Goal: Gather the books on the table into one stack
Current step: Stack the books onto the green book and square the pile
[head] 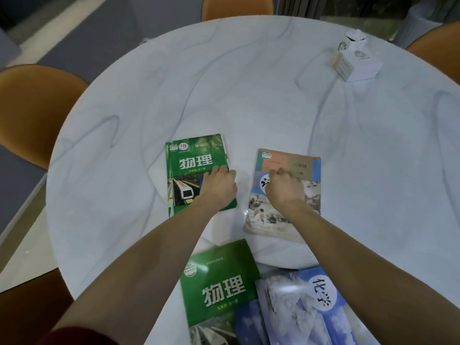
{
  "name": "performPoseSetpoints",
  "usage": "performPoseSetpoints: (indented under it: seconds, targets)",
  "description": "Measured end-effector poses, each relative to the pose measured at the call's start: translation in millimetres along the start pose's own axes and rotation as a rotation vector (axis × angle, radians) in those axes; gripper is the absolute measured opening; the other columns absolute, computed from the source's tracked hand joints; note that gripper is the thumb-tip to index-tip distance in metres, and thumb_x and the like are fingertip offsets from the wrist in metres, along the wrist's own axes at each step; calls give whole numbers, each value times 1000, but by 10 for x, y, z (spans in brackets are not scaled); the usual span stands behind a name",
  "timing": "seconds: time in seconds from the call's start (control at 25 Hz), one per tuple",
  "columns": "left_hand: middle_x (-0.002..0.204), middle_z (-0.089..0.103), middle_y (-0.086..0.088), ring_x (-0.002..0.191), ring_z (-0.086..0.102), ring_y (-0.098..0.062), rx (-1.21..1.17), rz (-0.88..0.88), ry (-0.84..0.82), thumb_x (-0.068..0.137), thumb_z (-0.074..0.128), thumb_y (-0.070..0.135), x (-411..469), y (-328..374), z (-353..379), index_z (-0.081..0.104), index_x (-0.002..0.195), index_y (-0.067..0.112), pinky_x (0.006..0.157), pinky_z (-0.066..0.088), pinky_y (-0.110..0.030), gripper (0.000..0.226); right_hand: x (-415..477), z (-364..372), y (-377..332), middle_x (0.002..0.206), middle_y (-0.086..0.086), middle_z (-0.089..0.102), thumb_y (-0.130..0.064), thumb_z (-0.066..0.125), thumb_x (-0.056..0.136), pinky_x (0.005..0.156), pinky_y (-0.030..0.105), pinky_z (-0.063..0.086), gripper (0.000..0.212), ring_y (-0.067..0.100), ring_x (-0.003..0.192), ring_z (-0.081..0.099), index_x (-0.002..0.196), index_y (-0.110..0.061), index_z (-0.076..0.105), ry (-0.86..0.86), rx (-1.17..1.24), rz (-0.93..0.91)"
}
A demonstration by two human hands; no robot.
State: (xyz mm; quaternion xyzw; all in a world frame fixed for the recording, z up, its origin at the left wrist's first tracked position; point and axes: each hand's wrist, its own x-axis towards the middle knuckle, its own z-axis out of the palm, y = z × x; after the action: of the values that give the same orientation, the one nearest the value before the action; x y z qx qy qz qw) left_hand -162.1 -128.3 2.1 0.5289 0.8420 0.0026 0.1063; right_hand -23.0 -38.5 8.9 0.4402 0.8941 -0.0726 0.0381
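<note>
Several books lie flat and apart on a round white marble table [249, 95]. A green physics book [191, 168] lies left of centre; my left hand [219, 186] rests on its right edge, fingers curled over it. To its right lies a book with a painting on its cover [306, 170], and my right hand [285, 188] presses on its middle with fingers bent. Nearer me, a second green physics book [219, 285] lies at the table's front edge. A blue chemistry book [303, 310] lies beside it on the right, overlapping its lower right corner.
A white tissue box [357, 63] stands at the table's far right. Orange chairs stand around the table: one at the left [34, 108], one at the far side [236, 6], one at the right [438, 46].
</note>
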Motion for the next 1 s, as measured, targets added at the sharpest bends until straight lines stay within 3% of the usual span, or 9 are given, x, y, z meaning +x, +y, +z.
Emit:
performPoseSetpoints:
  seconds: [0.16, 0.48, 0.68, 0.84, 1.0]
  targets:
    - [120, 57, -14, 113, 52, -33, -37, -82, 53, 92, 42, 21, -137, -368, -9, 54, 117, 10, 96, 41, -47, 29, 146, -2, -456, 109, 19, 61, -9, 42, 87, 75, 38, 44, 25, 36, 100, 56, 106, 0, 57, -30, 25, -114]
    - [114, 57, -14, 108, 51, -32, -22, -271, 102, 90, 44, 21, -303, -1093, 80, 53, 111, 9, 87, 43, -44, 26, 449, 153, -1039, 117, 18, 58, -25, 46, 93, 85, 41, 47, 32, 34, 108, 54, 115, -4, 54, -67, 37, -176]
    - [112, 56, -14, 106, 51, -31, -98, -362, 141, 93, 44, 25, -302, -1290, 215, 51, 110, 8, 84, 45, -41, 25, 538, 302, -1105, 124, 18, 50, -33, 50, 93, 91, 45, 46, 45, 34, 115, 49, 127, -4, 44, -119, 107, -57]
    - [117, 54, -16, 109, 49, -31, -307, -449, 117, 93, 47, 27, -230, -1286, 289, 46, 118, 7, 88, 47, -42, 32, 594, 381, -1144, 129, 20, 46, -38, 60, 88, 97, 46, 43, 57, 35, 122, 42, 128, -1, 43, -181, 218, 68]
    - [117, 52, -19, 111, 46, -33, -527, -565, 160, 90, 54, 21, -135, -1194, 268, 43, 121, 4, 90, 44, -42, 36, 709, 402, -1201, 129, 23, 48, -35, 73, 78, 97, 44, 44, 66, 37, 120, 47, 125, 1, 43, -218, 363, 242]
